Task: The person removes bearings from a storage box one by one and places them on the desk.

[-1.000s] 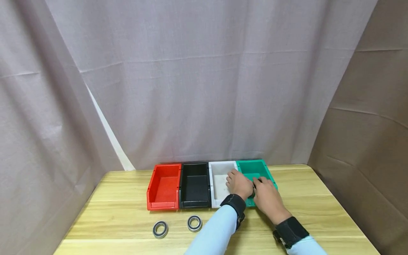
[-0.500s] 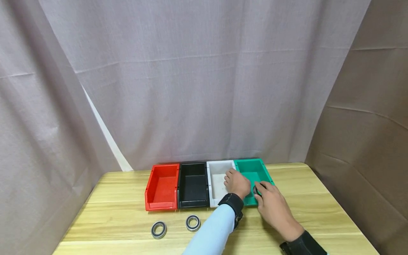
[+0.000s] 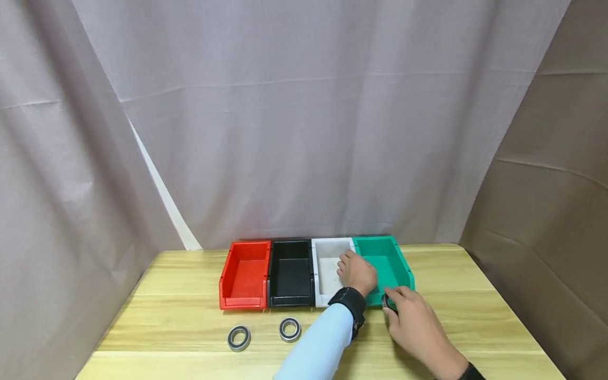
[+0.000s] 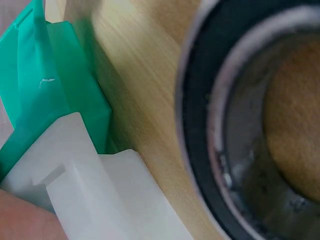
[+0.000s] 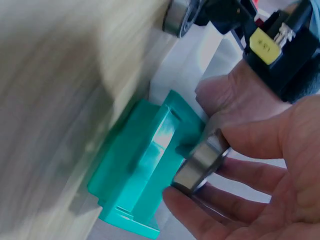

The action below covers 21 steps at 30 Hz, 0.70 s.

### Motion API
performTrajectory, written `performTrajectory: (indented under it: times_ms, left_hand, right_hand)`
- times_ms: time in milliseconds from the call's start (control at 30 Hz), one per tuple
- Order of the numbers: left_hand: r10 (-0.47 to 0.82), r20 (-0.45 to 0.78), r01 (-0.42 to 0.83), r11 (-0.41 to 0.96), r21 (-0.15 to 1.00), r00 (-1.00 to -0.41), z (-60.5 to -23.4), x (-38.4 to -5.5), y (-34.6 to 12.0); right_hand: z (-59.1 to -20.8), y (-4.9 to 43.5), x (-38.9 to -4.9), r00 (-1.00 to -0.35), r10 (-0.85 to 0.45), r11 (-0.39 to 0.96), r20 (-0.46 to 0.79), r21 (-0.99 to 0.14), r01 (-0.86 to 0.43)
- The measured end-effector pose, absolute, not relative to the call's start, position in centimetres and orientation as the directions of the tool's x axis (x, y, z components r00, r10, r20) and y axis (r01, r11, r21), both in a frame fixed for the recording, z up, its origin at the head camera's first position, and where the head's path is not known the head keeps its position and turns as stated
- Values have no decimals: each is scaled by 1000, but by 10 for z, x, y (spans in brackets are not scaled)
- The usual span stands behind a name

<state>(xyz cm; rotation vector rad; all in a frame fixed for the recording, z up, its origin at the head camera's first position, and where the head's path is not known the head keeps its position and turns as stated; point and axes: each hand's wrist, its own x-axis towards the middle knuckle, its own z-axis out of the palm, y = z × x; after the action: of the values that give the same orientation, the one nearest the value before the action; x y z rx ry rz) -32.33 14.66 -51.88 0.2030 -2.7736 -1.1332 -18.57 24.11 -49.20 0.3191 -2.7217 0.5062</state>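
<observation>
My right hand (image 3: 420, 322) pinches a ball bearing (image 3: 387, 302) by its rim, close over the front edge of the green bin (image 3: 387, 258). In the right wrist view the same bearing (image 5: 200, 165) stands on edge between thumb and fingers. My left hand (image 3: 358, 273) lies over the side between the white bin (image 3: 328, 253) and the green one, fingers bent into the white bin. Its fingertips are hidden, and I cannot tell whether they grip anything. A large bearing (image 4: 240, 100) fills the right of the left wrist view.
Two more bearings lie on the wooden table: one bearing (image 3: 239, 338) at the left, another bearing (image 3: 290, 330) close by the left sleeve (image 3: 315, 343). A red bin (image 3: 244, 277) and a black bin (image 3: 291, 274) complete the row, in front of a grey curtain (image 3: 285, 132).
My right hand has drawn back toward me with the bearing, from inside the green bin to its front edge. The left hand has stayed nearly in place.
</observation>
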Motion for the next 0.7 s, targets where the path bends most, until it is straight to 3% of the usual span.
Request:
performTrajectory:
  times_ms: [467,700]
  left_hand:
    - [-183,72,-85,724,685,-980,-520,-323,147]
    - [-186,86,-72,705,706,-979,-521,-322,148]
  right_hand:
    - [-508,242,-185,-980,-173,932,95,-307,-194]
    - [-514,242,-186,-980,-187,938,63,-285,-198]
